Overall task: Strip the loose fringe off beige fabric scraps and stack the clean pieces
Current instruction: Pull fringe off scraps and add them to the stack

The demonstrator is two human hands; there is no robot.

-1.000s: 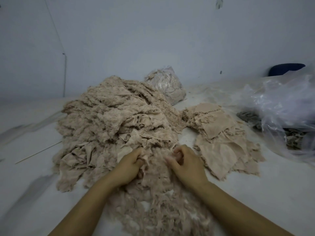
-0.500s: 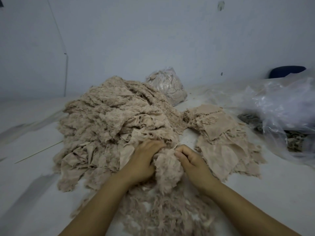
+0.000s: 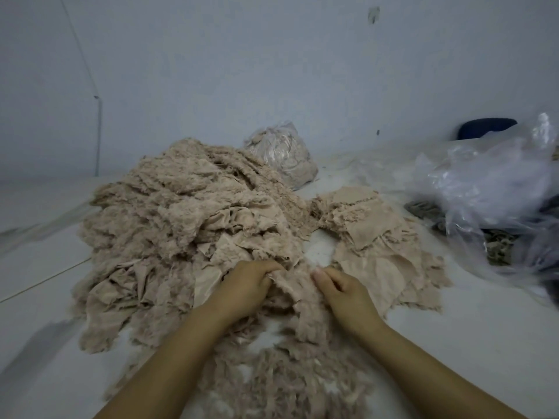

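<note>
A big heap of frayed beige fabric scraps (image 3: 181, 213) fills the middle of the white surface. To its right lies a flatter stack of smoother beige pieces (image 3: 375, 237). Loose beige fringe (image 3: 281, 379) is strewn in front, between my forearms. My left hand (image 3: 248, 288) grips the upper edge of a fuzzy scrap (image 3: 299, 300) at the heap's near edge. My right hand (image 3: 344, 293) pinches the same scrap from the right side, fingers curled. The scrap hangs down between both hands.
A clear bag stuffed with beige material (image 3: 281, 152) stands behind the heap by the wall. Crumpled clear plastic (image 3: 496, 192) with darker scraps (image 3: 429, 210) under it covers the right side. A dark blue object (image 3: 487, 128) sits behind it.
Both hands have moved forward from the fringe pile to the heap's edge and taken hold of a fuzzy scrap. It now hangs stretched between them.
</note>
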